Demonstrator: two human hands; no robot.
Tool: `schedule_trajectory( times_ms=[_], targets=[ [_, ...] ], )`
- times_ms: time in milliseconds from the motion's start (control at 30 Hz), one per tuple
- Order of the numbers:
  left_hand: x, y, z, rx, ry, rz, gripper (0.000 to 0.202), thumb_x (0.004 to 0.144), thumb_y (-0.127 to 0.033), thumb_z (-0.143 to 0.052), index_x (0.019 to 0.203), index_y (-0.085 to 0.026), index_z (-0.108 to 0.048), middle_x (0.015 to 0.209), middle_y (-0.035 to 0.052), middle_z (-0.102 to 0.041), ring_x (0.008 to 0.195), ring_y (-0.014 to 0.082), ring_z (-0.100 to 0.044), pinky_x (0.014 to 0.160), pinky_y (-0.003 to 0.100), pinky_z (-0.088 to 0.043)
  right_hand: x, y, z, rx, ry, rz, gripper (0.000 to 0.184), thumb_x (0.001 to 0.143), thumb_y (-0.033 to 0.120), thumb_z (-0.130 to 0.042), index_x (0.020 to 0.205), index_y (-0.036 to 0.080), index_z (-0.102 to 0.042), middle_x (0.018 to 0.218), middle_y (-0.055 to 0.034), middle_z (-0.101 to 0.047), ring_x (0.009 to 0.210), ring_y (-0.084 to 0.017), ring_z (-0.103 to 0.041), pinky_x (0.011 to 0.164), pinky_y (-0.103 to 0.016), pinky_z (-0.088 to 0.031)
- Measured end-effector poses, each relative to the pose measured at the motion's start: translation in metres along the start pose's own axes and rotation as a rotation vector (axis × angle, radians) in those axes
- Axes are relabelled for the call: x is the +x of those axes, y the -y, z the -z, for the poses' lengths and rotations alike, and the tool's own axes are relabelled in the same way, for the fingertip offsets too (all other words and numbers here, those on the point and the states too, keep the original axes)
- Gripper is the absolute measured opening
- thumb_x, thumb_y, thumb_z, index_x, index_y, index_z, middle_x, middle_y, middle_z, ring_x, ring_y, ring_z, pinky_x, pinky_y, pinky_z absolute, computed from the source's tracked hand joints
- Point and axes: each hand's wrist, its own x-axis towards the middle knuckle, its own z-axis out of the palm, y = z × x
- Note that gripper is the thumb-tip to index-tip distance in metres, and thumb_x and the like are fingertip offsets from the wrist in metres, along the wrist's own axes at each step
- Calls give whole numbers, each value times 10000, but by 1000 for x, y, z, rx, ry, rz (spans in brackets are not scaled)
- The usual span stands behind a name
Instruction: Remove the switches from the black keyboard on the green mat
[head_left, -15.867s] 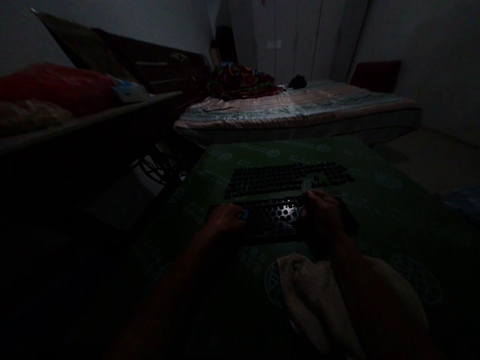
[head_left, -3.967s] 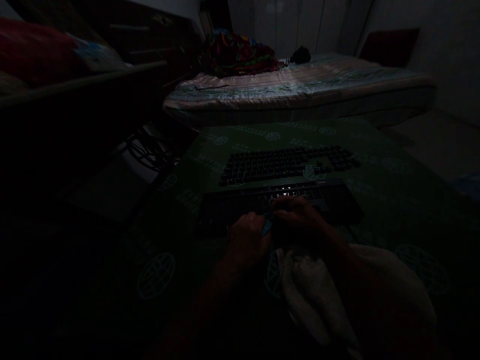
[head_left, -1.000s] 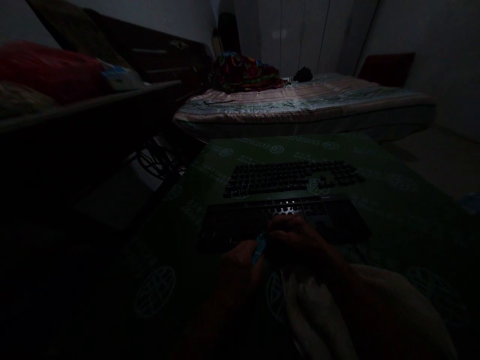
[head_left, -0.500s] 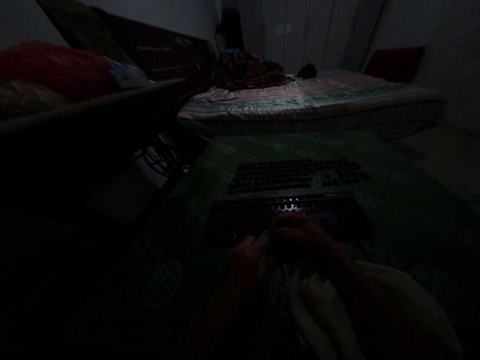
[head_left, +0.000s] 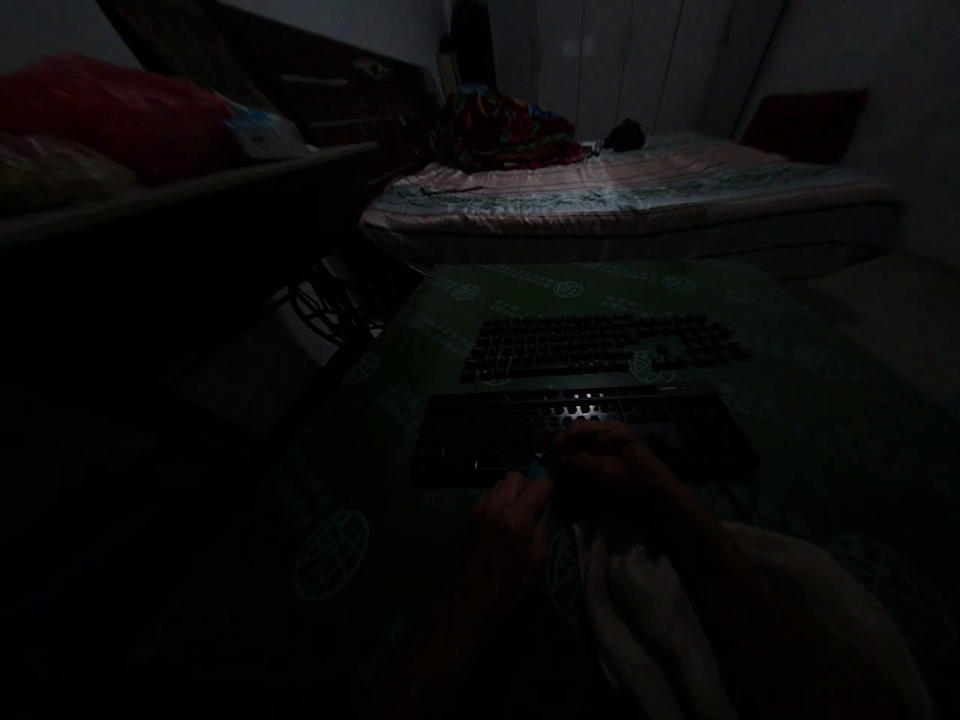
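My left hand [head_left: 510, 515] is closed at the near edge of a black keyboard base [head_left: 450, 440], its thumb and finger pressed around a small bluish thing [head_left: 538, 468] too dark to name. Against its fingertips, my right hand [head_left: 611, 460] is bent over with the fingers curled in; whatever they grip is hidden. The base lies flat, and its key area catches some light. Beyond it, loose black keycaps [head_left: 555, 345] are spread in keyboard order on the green printed cover [head_left: 405, 345]. Pale cloth [head_left: 645, 600] sits below my right forearm.
A bed [head_left: 630, 205] with a colourful blanket [head_left: 510, 130] stands past the table. To the left, a dark shelf [head_left: 300, 175] carries a red bag [head_left: 127, 110]. Under it is a black fan-like grille [head_left: 322, 305]. The room is very dim.
The view has shifted slightly, so everything sits a little further right. Both hands stay together at the base's near edge, with the bluish thing still at the left fingertips.
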Motion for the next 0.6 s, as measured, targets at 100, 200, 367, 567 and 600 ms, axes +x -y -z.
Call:
schedule_trajectory(
  times_ms=[100,200,367,567,600],
  targets=[
    [-1,3,0,-32,-40,-2,250,816,-138,-445,978,-213,-621,836,40,-578,774,143,-562,689,239,-462,0,-4,-3,24,9,1,115,722,276,-608,750,169,-640,708,-13,-606,628,-125,-541,554,-230,-416],
    [-1,6,2,-31,-57,0,235,842,-175,-429,975,-205,-620,834,44,-582,767,142,-564,695,246,-467,2,-6,-7,-21,31,39,103,733,257,-597,767,176,-651,727,-11,-624,659,-132,-556,595,-237,-432],
    [-2,8,4,-34,-73,22,224,858,-198,-418,949,-197,-622,834,41,-591,756,137,-569,687,247,-468,7,-5,-15,-68,67,72,112,735,241,-567,766,180,-655,712,-4,-630,648,-127,-558,593,-229,-440],
    [-4,11,5,-46,-114,67,225,858,-231,-422,965,-195,-616,839,35,-596,754,136,-575,672,246,-470,12,-10,-21,-151,118,163,136,760,245,-548,797,185,-665,759,-5,-658,696,-132,-586,641,-228,-445],
    [-4,12,5,-45,-118,71,228,860,-241,-421,971,-193,-614,836,36,-596,748,136,-576,664,244,-470,13,-10,-21,-163,124,172,137,765,243,-546,803,186,-665,764,-4,-658,700,-132,-587,643,-227,-444]
  ],
)
